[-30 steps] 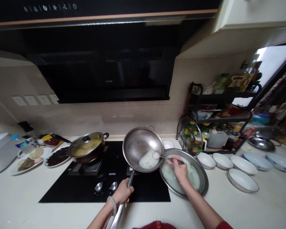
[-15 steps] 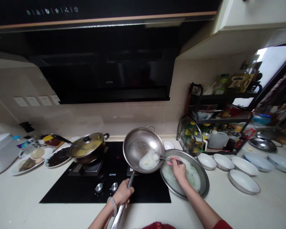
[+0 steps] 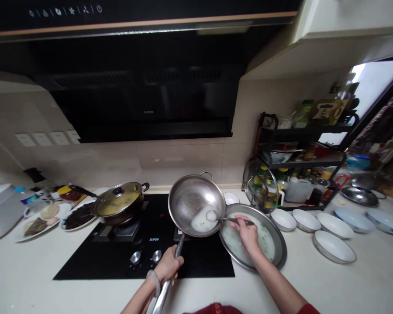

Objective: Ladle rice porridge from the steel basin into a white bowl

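My left hand point(image 3: 169, 264) is closed round the long handle of a steel wok point(image 3: 187, 197), which is tilted toward the right above the black cooktop point(image 3: 124, 250). A pool of white liquid lies in the wok's lower right side. My right hand point(image 3: 247, 231) grips a metal ladle point(image 3: 231, 219) whose bowl rests in that liquid. Under my right hand sits a wide steel basin point(image 3: 280, 246) holding more of the pale liquid with green flecks.
A lidded pot point(image 3: 119, 201) stands on the left burner. Plates of ingredients point(image 3: 39, 218) lie at far left. Several white bowls point(image 3: 334, 246) line the counter at right, beside a glass lid point(image 3: 260, 185) and a black rack of bottles point(image 3: 301, 161).
The ladle's bowl has shifted slightly left within the liquid in the wok. My left hand and the wok have hardly moved.
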The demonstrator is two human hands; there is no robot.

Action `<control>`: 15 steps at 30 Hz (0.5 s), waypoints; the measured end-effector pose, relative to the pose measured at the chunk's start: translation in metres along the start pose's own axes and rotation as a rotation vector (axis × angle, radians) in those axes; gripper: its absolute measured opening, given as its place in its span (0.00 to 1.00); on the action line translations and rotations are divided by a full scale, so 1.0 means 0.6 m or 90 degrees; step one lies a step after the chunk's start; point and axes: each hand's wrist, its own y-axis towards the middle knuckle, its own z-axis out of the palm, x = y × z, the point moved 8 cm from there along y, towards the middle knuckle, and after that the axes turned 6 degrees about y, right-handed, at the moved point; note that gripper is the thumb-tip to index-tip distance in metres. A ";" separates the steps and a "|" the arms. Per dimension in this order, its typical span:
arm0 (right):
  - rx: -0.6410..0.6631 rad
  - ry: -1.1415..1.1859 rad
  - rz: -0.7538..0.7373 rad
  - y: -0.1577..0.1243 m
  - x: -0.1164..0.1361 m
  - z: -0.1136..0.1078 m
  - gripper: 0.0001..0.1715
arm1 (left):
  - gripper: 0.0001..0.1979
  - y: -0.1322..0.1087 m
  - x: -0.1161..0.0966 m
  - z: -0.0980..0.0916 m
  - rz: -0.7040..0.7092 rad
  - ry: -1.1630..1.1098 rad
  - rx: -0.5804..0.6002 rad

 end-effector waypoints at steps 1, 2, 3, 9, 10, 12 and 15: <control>0.007 -0.008 -0.002 -0.001 0.001 0.002 0.14 | 0.08 0.000 0.000 0.000 0.000 0.001 -0.001; 0.014 -0.018 -0.004 -0.001 0.002 0.004 0.14 | 0.08 0.000 0.000 -0.001 -0.001 0.002 -0.004; 0.020 -0.029 -0.007 -0.002 0.004 0.006 0.14 | 0.08 0.000 0.000 -0.002 -0.003 0.004 -0.007; 0.039 -0.074 -0.020 -0.008 0.015 0.009 0.14 | 0.07 -0.004 -0.004 -0.003 -0.002 0.011 -0.008; 0.038 -0.071 -0.020 -0.008 0.015 0.008 0.14 | 0.08 -0.005 -0.004 -0.003 -0.005 0.010 -0.010; 0.030 -0.057 -0.016 -0.006 0.012 0.005 0.14 | 0.08 -0.007 -0.006 -0.004 -0.012 0.009 -0.013; 0.013 -0.021 -0.009 -0.001 0.006 -0.002 0.14 | 0.08 -0.009 -0.008 -0.003 -0.017 0.008 -0.006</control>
